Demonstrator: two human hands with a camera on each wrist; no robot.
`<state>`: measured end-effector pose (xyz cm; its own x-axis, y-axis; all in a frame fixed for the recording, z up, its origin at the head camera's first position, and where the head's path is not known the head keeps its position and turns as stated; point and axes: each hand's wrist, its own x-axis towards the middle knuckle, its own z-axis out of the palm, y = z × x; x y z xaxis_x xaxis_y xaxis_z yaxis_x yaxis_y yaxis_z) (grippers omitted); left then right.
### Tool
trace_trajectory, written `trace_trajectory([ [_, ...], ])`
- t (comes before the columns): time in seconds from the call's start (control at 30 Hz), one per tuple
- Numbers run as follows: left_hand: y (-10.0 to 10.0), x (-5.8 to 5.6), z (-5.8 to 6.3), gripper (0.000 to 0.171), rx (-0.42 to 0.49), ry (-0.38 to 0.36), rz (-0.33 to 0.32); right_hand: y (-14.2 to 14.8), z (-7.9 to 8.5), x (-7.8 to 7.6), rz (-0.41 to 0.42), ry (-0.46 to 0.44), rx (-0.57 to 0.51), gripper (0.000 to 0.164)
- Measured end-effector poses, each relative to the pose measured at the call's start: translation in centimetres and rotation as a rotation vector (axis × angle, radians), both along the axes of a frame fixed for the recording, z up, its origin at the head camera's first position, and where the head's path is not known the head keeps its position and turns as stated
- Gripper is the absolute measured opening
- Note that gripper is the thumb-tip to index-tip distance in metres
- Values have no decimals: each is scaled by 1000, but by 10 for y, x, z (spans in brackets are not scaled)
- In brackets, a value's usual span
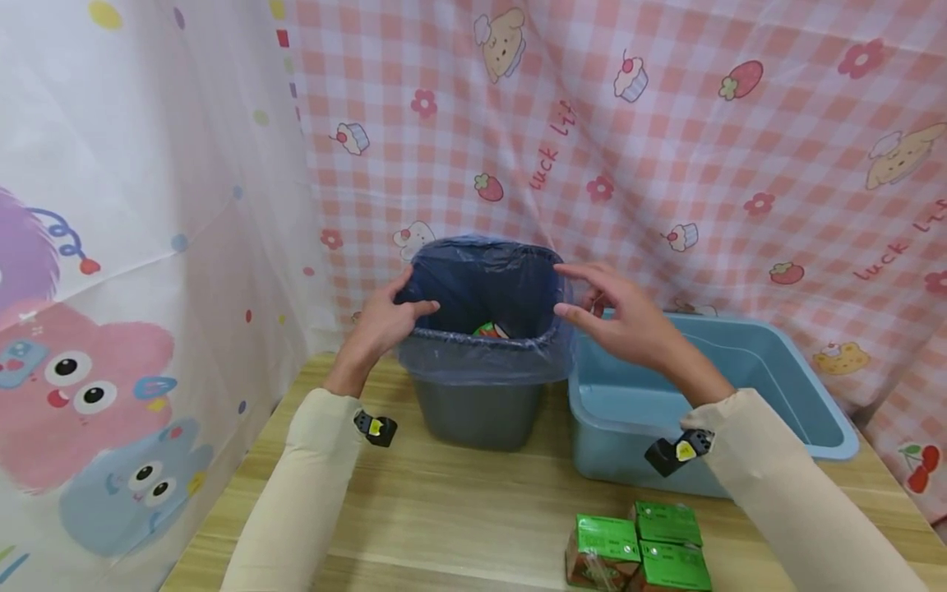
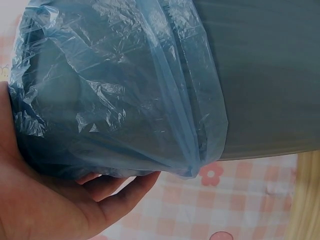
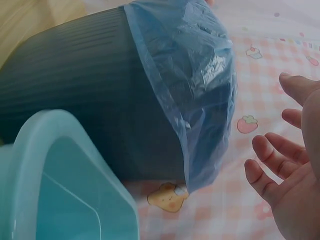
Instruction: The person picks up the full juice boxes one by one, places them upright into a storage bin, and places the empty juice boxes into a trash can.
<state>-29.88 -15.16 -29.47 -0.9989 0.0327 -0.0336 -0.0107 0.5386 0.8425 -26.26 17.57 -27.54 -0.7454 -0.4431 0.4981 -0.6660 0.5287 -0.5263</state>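
A grey trash can (image 1: pixel 477 419) stands upright on the table, lined with a translucent blue trash bag (image 1: pixel 484 366) folded down over its rim. My left hand (image 1: pixel 379 322) grips the can's left rim, thumb over the edge and fingers outside against the bag (image 2: pixel 110 95). On the other side, my right hand (image 1: pixel 625 319) hovers at the right rim with fingers spread. In the right wrist view a gap shows between that hand (image 3: pixel 292 165) and the bag (image 3: pixel 202 85). Something green and red (image 1: pixel 488 330) lies inside the can, mostly hidden by the front rim.
To the can's right sits a light blue plastic tub (image 1: pixel 740 325), partly behind my right forearm. Green-topped boxes (image 1: pixel 605 538) stand together near the table's front. Printed cloth (image 1: pixel 444 164) hangs behind and along the left of the wooden table (image 1: pixel 436 510).
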Motion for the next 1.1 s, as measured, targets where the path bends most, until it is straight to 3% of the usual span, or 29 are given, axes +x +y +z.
trace_trajectory([
  [0.23,-1,-1,-1,79,-4,9,-4,14,-3,9,-19,81,14,49],
  [0.67,-1,0,-1,80,-12,8,-7,63,-19,27,-100,72,58,53],
  [1.1,0,1,0,80,4,16,-3,145,-54,35,-342,125,220,53],
])
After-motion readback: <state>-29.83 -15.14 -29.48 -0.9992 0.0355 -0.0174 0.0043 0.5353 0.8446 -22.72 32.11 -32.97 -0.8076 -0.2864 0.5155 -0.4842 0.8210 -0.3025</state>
